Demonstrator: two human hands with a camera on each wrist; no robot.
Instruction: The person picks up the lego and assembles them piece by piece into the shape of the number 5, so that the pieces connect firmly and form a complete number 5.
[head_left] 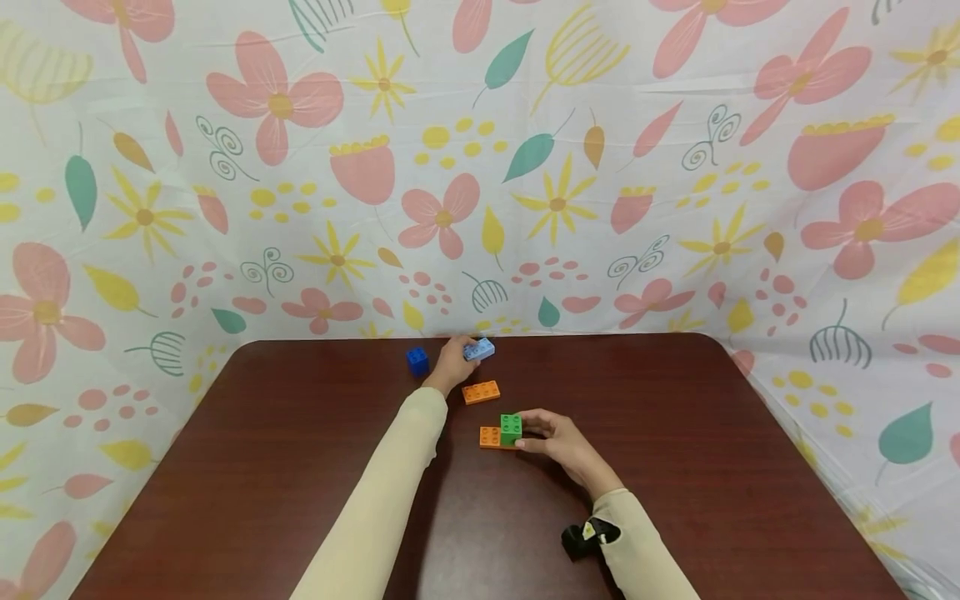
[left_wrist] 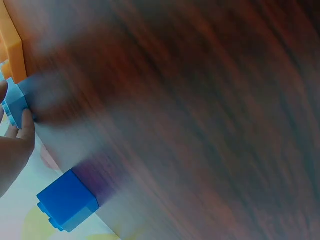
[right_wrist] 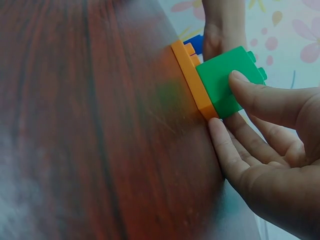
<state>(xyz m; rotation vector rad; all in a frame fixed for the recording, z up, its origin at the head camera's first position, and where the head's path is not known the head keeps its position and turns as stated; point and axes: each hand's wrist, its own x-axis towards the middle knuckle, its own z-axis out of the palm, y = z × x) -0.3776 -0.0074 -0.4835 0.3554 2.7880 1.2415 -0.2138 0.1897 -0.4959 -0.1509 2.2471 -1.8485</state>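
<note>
My left hand (head_left: 452, 365) reaches to the far side of the table and grips a light blue brick (head_left: 480, 349), its thumb and fingers at the brick's left end. In the left wrist view the light blue brick (left_wrist: 17, 102) shows between the fingertips, at the left edge. Nearer to me, my right hand (head_left: 558, 442) holds a green brick (head_left: 511, 428) between thumb and fingers. That green brick (right_wrist: 227, 80) sits on the right end of a flat orange brick (head_left: 490, 437), and a fingertip touches the orange brick's edge (right_wrist: 202, 102) in the right wrist view.
A second flat orange brick (head_left: 481, 392) lies between the two hands. A dark blue brick (head_left: 417, 361) stands left of my left hand, near the far table edge. The dark wooden table (head_left: 262, 467) meets a flower-patterned cloth (head_left: 450, 125) behind it. A black wrist device (head_left: 581, 542) sits at the right cuff.
</note>
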